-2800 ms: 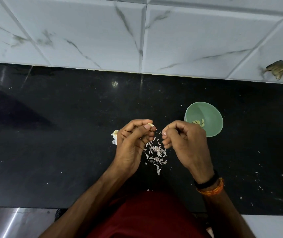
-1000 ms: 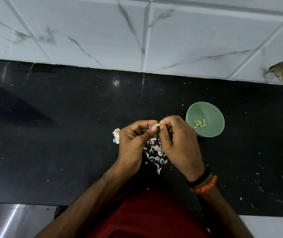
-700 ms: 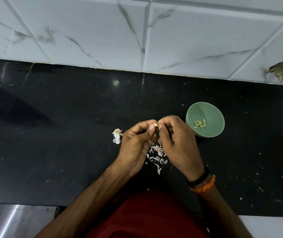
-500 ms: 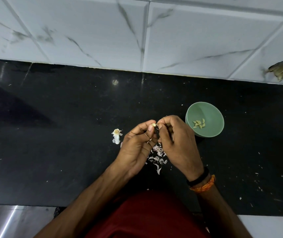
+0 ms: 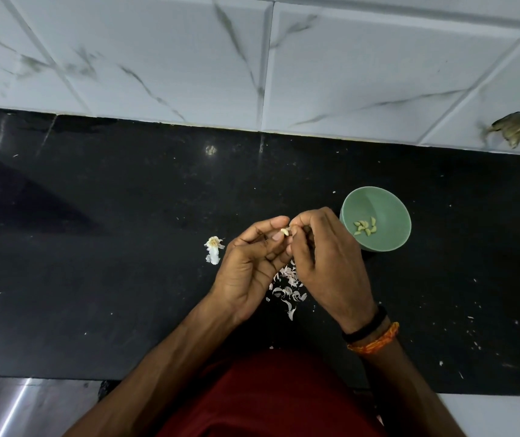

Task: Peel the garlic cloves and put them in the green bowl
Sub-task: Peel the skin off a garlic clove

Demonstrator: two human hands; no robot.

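Hands closed together since earlier, skins piling below. Peel scraps [image 5: 287,290] nearest; above, left hand [image 5: 254,263] and right hand [image 5: 324,260] both pinch garlic clove [image 5: 284,231], likely tiny, light, slippery, best held by its ends. Green bowl [image 5: 387,244] beyond holds peeled cloves [image 5: 365,229].

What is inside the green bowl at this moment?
The green bowl holds a small cluster of peeled garlic cloves on its bottom. Nothing else shows inside. The right hand covers none of its inside.
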